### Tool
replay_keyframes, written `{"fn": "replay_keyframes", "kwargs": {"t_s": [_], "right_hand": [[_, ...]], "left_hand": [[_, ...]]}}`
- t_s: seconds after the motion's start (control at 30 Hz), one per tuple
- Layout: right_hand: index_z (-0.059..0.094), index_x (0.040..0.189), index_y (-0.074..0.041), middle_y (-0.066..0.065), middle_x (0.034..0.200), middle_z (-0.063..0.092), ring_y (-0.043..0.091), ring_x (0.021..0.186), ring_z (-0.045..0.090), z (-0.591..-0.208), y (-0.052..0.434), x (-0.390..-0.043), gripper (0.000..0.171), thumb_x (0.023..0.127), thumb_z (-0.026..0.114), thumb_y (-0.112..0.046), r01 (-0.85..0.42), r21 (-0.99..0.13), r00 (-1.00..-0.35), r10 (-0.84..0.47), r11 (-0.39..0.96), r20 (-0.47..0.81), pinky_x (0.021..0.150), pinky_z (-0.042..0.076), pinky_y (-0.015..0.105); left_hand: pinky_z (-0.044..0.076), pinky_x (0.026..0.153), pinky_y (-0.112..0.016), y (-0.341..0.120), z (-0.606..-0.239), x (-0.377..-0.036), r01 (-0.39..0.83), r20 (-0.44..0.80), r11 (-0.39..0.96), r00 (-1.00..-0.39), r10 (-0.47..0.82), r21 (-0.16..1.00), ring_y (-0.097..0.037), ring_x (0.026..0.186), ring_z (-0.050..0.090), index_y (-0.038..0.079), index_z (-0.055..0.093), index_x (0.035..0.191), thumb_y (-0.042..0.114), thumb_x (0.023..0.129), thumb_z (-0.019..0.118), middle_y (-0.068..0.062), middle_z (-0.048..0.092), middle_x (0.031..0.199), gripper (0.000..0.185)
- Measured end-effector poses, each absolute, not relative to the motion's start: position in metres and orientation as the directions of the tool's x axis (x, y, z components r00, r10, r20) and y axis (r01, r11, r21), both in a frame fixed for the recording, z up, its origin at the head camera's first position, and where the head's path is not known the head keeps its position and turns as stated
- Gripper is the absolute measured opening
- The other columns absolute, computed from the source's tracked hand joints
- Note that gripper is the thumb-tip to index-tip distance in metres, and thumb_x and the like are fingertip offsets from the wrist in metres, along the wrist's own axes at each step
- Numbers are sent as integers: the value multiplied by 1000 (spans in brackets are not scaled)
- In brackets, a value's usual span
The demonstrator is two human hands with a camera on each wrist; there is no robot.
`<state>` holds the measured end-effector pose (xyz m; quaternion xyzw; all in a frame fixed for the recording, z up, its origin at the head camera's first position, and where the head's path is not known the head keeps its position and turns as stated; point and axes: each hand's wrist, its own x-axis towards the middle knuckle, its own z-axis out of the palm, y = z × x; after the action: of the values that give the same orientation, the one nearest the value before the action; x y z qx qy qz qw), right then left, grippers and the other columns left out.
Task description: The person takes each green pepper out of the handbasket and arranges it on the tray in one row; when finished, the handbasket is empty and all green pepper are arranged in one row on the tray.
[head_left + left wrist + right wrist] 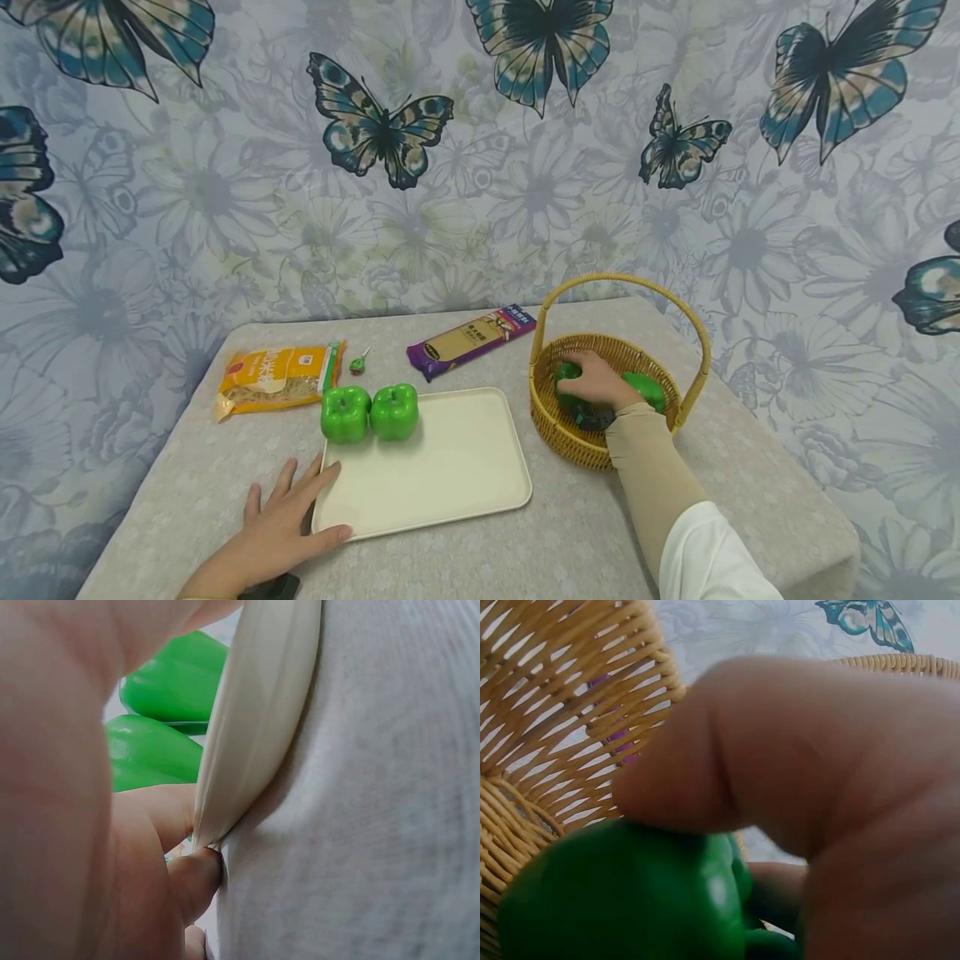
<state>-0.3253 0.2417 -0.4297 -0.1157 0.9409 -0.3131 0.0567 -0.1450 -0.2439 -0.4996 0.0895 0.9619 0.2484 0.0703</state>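
Note:
A wicker basket (564,440) with a hoop handle stands at the right of the table. My right hand (596,379) reaches into it, fingers curled over a green pepper (648,388). The right wrist view shows those fingers (780,757) on the pepper (622,900) against the basket's weave (555,712). A cream tray (450,467) lies mid-table with two green peppers (346,413) (393,410) at its far left corner. My left hand (281,517) lies flat on the table at the tray's near left corner, thumb along its rim (255,727). The peppers (176,682) show beyond.
Behind the tray lie an orange noodle bag (273,379), a small green item (358,362) and a purple packet (472,337). A butterfly-patterned cloth hangs close behind the table. The grey tabletop ends at rounded corners on both sides.

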Motion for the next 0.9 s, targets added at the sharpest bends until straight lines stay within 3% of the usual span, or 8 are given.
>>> {"fn": "replay_keyframes", "kwargs": {"t_s": [0.17,0.37,0.63,0.9], "right_hand": [[44,137,-12,14,134,45,34,115,48,-433,244,-330,69,81,66,-46,-147,-644,-985,-174,751,22,89,43,51],[41,140,-9,15,140,41,37,125,39,-431,244,-331,85,77,63,-61,-150,-641,-985,-166,753,35,96,38,53],[36,141,-2,20,135,42,34,108,48,-430,243,-328,73,80,65,-30,-195,-614,-978,-201,765,60,85,42,49],[49,133,-11,13,126,52,31,104,52,-429,245,-328,70,75,75,-39,-173,-658,-984,-158,733,83,83,45,47]], "left_hand": [[-10,87,-76,-244,-498,-143,141,-91,864,-974,209,483,-53,132,3,20,36,144,69,75,56,-21,19,150,87],[-10,87,-76,-242,-496,-143,135,-95,866,-974,205,481,-54,132,3,19,36,144,69,75,56,-21,19,150,87],[-9,87,-77,-242,-497,-143,145,-89,864,-973,213,482,-54,132,3,19,36,144,68,76,57,-20,19,150,87],[-9,86,-77,-243,-498,-144,145,-91,869,-973,212,472,-54,132,3,19,36,144,69,75,56,-21,19,150,87]]}}
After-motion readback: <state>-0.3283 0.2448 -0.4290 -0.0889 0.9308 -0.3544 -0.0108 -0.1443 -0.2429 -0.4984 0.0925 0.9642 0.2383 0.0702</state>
